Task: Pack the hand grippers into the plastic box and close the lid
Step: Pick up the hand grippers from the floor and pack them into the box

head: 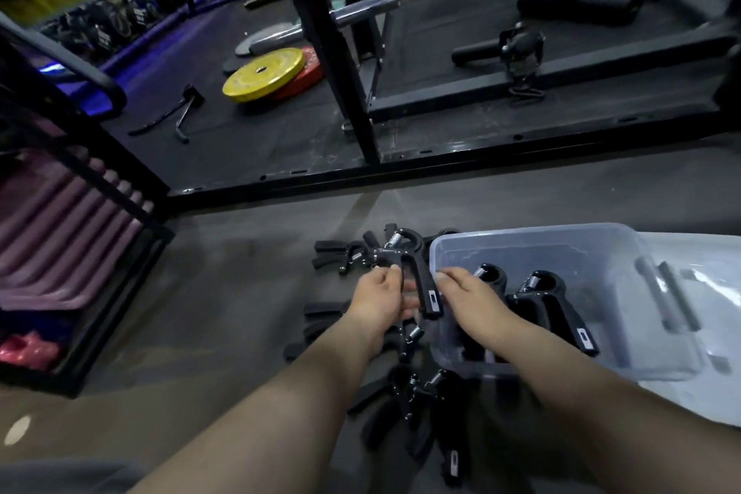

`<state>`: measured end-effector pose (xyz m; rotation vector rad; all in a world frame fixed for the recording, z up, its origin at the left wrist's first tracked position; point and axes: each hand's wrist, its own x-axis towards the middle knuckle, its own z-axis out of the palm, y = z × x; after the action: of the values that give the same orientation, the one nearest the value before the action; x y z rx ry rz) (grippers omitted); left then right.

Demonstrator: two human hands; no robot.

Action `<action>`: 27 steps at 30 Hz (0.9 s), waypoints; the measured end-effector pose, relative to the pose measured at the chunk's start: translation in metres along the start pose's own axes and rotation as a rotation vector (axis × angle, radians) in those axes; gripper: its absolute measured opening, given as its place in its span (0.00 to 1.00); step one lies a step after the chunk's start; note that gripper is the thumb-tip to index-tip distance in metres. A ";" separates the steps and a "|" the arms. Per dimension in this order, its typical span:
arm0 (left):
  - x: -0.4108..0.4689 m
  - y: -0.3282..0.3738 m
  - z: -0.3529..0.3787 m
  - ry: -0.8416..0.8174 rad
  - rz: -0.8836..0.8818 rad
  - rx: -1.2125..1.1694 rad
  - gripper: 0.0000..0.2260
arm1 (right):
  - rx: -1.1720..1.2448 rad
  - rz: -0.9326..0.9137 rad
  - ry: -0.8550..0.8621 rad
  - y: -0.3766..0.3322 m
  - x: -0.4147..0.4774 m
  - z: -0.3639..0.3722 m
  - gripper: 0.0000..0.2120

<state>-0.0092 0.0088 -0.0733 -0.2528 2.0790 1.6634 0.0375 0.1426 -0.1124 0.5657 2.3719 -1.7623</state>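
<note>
Just left of the clear plastic box, the left hand is pinching one handle of a black hand gripper, holding it at the box's left rim. The right hand is reaching over that rim, its fingers curled beside the other handle; I cannot tell whether they grip. Two packed grippers are lying inside the box, and loose grippers are lying on the floor to its left.

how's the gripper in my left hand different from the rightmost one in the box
The held gripper is outside the plastic box, by its left wall; the boxed gripper lies inside. The left hand grips the held gripper; no hand touches the boxed gripper. Both are black, with a coil spring on top and a small label on one handle.
</note>
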 end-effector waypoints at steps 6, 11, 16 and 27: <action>-0.020 0.001 0.052 -0.148 0.063 0.131 0.12 | -0.199 0.030 0.109 0.008 -0.010 -0.026 0.12; -0.011 -0.021 0.082 -0.112 0.313 0.814 0.14 | -0.390 0.136 0.297 0.030 -0.017 -0.064 0.12; -0.005 -0.053 0.078 -0.092 0.511 1.171 0.23 | -0.520 0.310 0.329 0.068 -0.020 -0.099 0.14; 0.001 -0.074 0.069 -0.132 0.508 1.322 0.26 | -0.576 0.394 0.269 0.086 -0.011 -0.097 0.17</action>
<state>0.0374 0.0563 -0.1491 0.8213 2.7434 0.1708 0.0907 0.2527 -0.1560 1.1201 2.5349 -0.8318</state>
